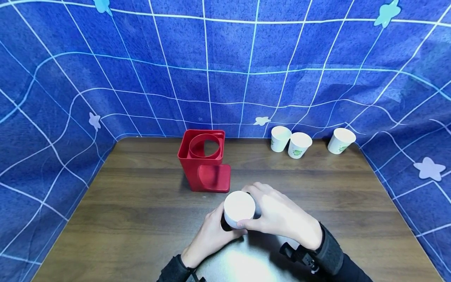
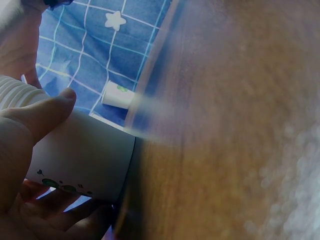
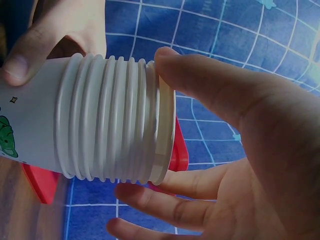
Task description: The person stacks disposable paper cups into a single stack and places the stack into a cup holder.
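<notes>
A stack of white paper cups (image 1: 239,208) with green prints is held sideways between both hands above the near middle of the wooden table (image 1: 141,203). My left hand (image 1: 215,231) grips the stack's base end (image 2: 85,160), thumb on top and fingers underneath. My right hand (image 1: 278,214) holds the rim end, where several nested rims (image 3: 115,120) show; its thumb (image 3: 200,80) presses on the outermost rim and its fingers curl below. The red cup holder (image 1: 205,160) stands just beyond the stack, its round opening facing up.
Three single white paper cups (image 1: 280,138) (image 1: 299,145) (image 1: 341,140) stand at the table's back right edge; one cup (image 2: 118,95) shows in the left wrist view. A blue grid-patterned cloth (image 1: 225,66) walls the table on three sides.
</notes>
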### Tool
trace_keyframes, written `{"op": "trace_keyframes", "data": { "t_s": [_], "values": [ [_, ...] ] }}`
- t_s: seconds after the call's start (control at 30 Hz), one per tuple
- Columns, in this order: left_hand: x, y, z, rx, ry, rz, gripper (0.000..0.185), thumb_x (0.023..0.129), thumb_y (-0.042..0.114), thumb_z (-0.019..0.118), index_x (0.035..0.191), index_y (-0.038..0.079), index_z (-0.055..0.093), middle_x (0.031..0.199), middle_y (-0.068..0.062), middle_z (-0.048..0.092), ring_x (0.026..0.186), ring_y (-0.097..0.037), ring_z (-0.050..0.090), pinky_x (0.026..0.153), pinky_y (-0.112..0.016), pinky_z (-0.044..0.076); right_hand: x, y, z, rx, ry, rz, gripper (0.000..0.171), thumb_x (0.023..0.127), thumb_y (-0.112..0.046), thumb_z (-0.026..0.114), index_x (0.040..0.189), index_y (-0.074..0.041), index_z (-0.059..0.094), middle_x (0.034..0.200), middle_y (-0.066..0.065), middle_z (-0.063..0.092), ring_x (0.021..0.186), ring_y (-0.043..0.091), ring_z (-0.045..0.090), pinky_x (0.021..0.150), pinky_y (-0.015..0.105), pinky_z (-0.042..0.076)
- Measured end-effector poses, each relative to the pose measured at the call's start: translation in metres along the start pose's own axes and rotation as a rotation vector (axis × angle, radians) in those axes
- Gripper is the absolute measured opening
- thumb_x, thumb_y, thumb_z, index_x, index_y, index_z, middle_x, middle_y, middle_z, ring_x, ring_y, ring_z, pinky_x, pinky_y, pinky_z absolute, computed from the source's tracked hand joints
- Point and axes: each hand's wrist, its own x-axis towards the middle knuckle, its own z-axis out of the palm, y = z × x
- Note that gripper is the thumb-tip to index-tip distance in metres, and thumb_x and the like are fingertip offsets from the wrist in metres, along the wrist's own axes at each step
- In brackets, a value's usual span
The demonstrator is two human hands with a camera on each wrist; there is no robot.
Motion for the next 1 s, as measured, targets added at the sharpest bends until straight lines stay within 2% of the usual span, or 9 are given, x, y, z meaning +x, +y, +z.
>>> {"op": "trace_keyframes", "data": {
  "t_s": [0.33, 0.53, 0.73, 1.0],
  "values": [
    [0.0, -0.001, 0.0, 0.008, 0.005, -0.001, 0.08, 0.071, 0.039, 0.094, 0.139, 0.019, 0.056, 0.126, 0.004, 0.07, 0.115, -0.011, 0.065, 0.1, -0.042, 0.054, -0.001, 0.0, 0.0, -0.027, 0.005, -0.013, 0.068, 0.079, -0.056, 0.083, 0.129, -0.014, 0.065, 0.12, 0.001, 0.066, 0.106, 0.015, 0.063, 0.089, 0.04, 0.055],
    [-0.001, -0.001, 0.002, -0.003, 0.01, 0.004, 0.078, 0.071, 0.038, 0.094, 0.137, 0.021, 0.057, 0.124, 0.007, 0.07, 0.114, -0.009, 0.065, 0.099, -0.04, 0.054, -0.003, 0.007, -0.018, -0.016, 0.03, 0.028, 0.082, 0.08, -0.059, 0.081, 0.141, -0.01, 0.059, 0.136, 0.008, 0.063, 0.125, 0.025, 0.061, 0.102, 0.048, 0.053],
    [-0.002, -0.002, 0.003, -0.008, 0.005, 0.001, 0.08, 0.07, 0.04, 0.095, 0.138, 0.021, 0.057, 0.123, 0.01, 0.07, 0.115, -0.008, 0.065, 0.101, -0.037, 0.054, 0.001, 0.037, -0.043, 0.053, 0.178, 0.098, 0.087, 0.081, -0.054, 0.083, 0.147, -0.007, 0.052, 0.145, 0.011, 0.059, 0.135, 0.031, 0.055, 0.11, 0.054, 0.045],
    [-0.002, -0.001, 0.002, -0.022, 0.004, 0.001, 0.081, 0.071, 0.042, 0.095, 0.139, 0.021, 0.056, 0.125, 0.01, 0.07, 0.117, -0.008, 0.065, 0.102, -0.038, 0.054, 0.017, 0.096, -0.065, -0.023, 0.391, 0.198, 0.088, 0.083, -0.047, 0.083, 0.148, 0.001, 0.047, 0.146, 0.026, 0.052, 0.135, 0.046, 0.048, 0.112, 0.061, 0.037]
  ]
}}
